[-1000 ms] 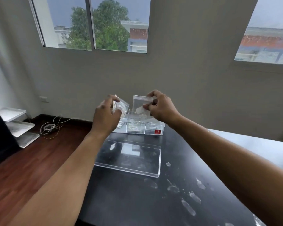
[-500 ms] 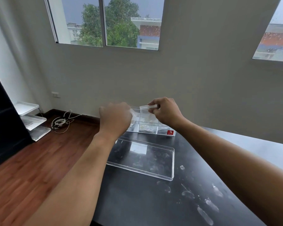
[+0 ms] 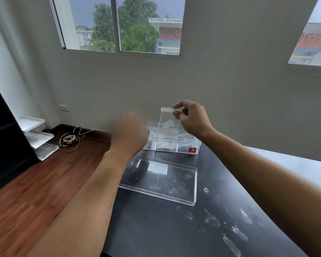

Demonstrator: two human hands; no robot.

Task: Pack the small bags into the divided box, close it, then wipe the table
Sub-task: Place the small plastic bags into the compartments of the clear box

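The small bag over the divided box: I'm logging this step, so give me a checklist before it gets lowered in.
1. Right hand pinches the small bag at its top edge: ok.
2. Bag hangs above the divided box: ok.
3. Box open, lid lying flat in front of it: ok.
4. Left hand out of the way: cannot tell, blurred.
5. Room in the middle compartment: cannot tell.
6. Table clean: not ok, smudges.

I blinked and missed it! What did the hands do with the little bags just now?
The left hand, which held a bag a second ago, dropped toward the divided box; its grip is now blurred. The right hand still pinches its small bag above the box. The clear lid stayed put.
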